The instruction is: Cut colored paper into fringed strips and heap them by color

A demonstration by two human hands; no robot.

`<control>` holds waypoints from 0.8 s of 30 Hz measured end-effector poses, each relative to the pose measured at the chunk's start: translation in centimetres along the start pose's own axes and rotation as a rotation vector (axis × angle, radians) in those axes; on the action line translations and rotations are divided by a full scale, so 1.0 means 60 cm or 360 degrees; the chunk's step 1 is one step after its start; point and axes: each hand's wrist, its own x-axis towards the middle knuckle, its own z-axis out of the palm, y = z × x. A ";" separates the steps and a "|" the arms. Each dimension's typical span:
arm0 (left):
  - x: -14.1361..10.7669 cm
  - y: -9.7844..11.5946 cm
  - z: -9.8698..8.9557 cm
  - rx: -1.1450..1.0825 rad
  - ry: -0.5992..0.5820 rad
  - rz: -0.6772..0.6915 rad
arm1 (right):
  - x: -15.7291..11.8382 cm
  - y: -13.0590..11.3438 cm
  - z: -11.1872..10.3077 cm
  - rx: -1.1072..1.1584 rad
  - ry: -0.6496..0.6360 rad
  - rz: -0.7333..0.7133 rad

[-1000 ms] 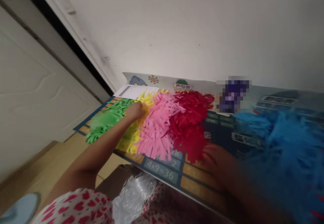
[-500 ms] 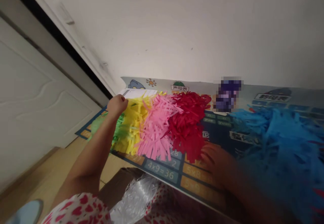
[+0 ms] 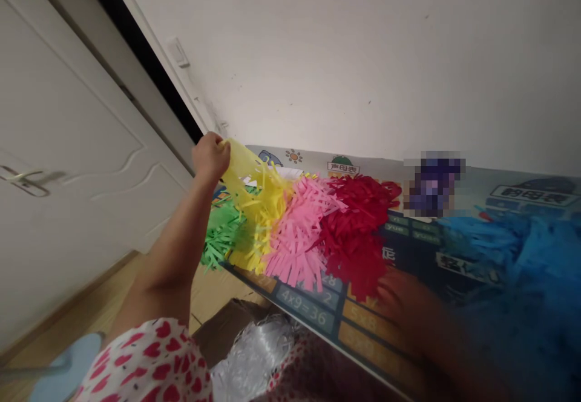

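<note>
My left hand (image 3: 211, 155) is closed on one end of a yellow fringed paper strip (image 3: 263, 208), raised above the table mat. Green fringed paper (image 3: 222, 235) lies to the left of the yellow. To its right come pink fringed paper (image 3: 302, 232) and red fringed paper (image 3: 358, 226), side by side. My right hand (image 3: 399, 290) is blurred, at the lower right edge of the red paper; its fingers are smeared by motion. A blurred mass of blue fringed paper (image 3: 531, 250) is beyond it on the right.
A printed mat (image 3: 308, 311) with times tables covers the table against the white wall. A pixelated purple object (image 3: 433, 184) stands at the back. Shiny clear plastic (image 3: 254, 356) is below the front edge. At the left are a white door (image 3: 82, 123) and a light-blue round object (image 3: 68, 365).
My left hand has lifted, drawing the end of the yellow paper up and stretching it. The view has shifted left, showing more of the door.
</note>
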 end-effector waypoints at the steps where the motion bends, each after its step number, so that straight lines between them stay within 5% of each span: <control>1: 0.013 0.003 -0.007 -0.0005 -0.0006 0.0018 | 0.002 -0.001 -0.001 0.0000 0.0010 0.0009; 7: 0.088 0.021 -0.058 -0.0214 0.0166 -0.0118 | 0.004 -0.001 -0.003 0.0044 0.0051 -0.0021; 10: 0.079 0.048 -0.098 -0.0337 0.0379 -0.0032 | 0.004 0.006 0.003 0.0080 0.0072 0.0012; 14: -0.032 0.113 -0.141 -0.0380 0.0326 0.0515 | 0.016 -0.013 -0.009 0.0266 0.0182 0.0198; 18: -0.197 0.165 -0.153 -0.0355 0.0231 0.1236 | 0.039 -0.096 -0.058 0.0500 0.0437 0.0393; 21: -0.294 0.190 -0.151 -0.0565 0.0004 0.1562 | 0.069 -0.169 -0.085 0.0330 0.0879 0.0346; 24: -0.350 0.212 -0.146 -0.0763 -0.0251 0.1741 | 0.100 -0.204 -0.095 0.0110 0.1022 0.0215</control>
